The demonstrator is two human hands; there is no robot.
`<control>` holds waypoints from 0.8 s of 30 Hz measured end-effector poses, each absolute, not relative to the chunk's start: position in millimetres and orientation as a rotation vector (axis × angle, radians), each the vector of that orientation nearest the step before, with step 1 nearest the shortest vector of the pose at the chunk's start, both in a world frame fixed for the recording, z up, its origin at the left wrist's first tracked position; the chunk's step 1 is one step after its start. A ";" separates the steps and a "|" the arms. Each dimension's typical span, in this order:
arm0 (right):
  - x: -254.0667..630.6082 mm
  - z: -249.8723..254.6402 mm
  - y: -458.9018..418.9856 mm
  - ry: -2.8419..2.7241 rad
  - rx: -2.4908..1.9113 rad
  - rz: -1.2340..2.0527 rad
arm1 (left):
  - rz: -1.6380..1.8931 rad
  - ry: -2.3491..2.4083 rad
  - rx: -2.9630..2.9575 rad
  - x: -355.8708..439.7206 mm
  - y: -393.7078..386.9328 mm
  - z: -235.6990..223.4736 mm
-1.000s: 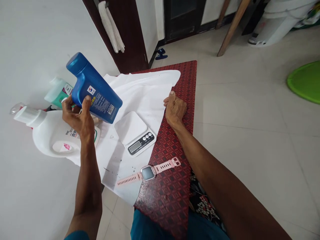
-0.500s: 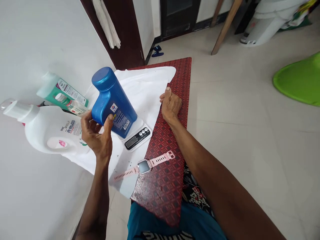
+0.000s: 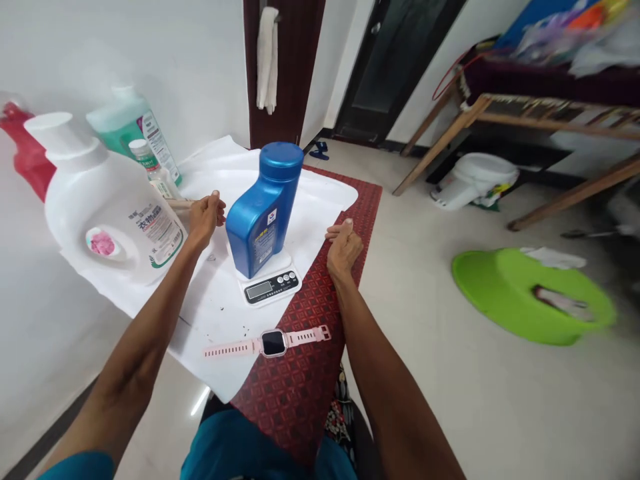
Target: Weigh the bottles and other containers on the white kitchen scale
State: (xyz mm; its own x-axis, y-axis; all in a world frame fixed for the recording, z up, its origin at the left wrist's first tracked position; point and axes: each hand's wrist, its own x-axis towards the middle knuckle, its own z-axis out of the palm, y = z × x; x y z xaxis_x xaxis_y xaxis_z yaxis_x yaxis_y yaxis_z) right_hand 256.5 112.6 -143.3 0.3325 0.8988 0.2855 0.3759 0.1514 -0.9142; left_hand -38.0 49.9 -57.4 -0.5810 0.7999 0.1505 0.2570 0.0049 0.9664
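Note:
A blue bottle with a screw cap stands upright on a small white kitchen scale with a dark display and round buttons. My left hand is just left of the bottle, apart from it, fingers loosely bent with nothing seen in them. Resting on the table's right side, my right hand is closed, its thumb over the curled fingers, and nothing shows in it. Nearer me, a pink-strapped smartwatch lies flat across the white cloth and the red patterned table.
On the left stand a large white detergent jug, a green bottle, a small clear bottle and a red bottle against the wall. A light stick lies behind my left hand. A green basin sits on the floor.
My left hand has let go of the blue bottle and drawn back to its left. The bottle now stands upright on the scale. My view has swung, showing more of the room at right.

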 end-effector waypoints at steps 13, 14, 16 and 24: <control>268.8 -130.7 111.6 -1.405 -1.402 0.770 | 1.315 2.058 1.179 -48.5 80.9 -120.7; 272.0 -122.3 111.5 -1.442 -1.379 0.856 | 1.276 2.079 1.171 -48.9 82.7 -120.5; 275.6 -100.7 109.9 -1.516 -1.251 1.089 | 1.230 2.091 1.167 -48.8 85.7 -119.8; 229.7 -26.2 114.0 -1.763 -0.677 1.656 | 1.140 2.137 1.180 -45.8 87.7 -117.2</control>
State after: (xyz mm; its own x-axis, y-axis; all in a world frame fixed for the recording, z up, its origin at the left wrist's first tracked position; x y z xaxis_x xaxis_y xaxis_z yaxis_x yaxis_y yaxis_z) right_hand 229.7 114.0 -26.2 -0.6769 0.7303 0.0922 -0.0463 0.0827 -0.9955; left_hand -45.8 87.7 -117.2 -0.5368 0.8436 0.0090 0.4771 0.2947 0.8280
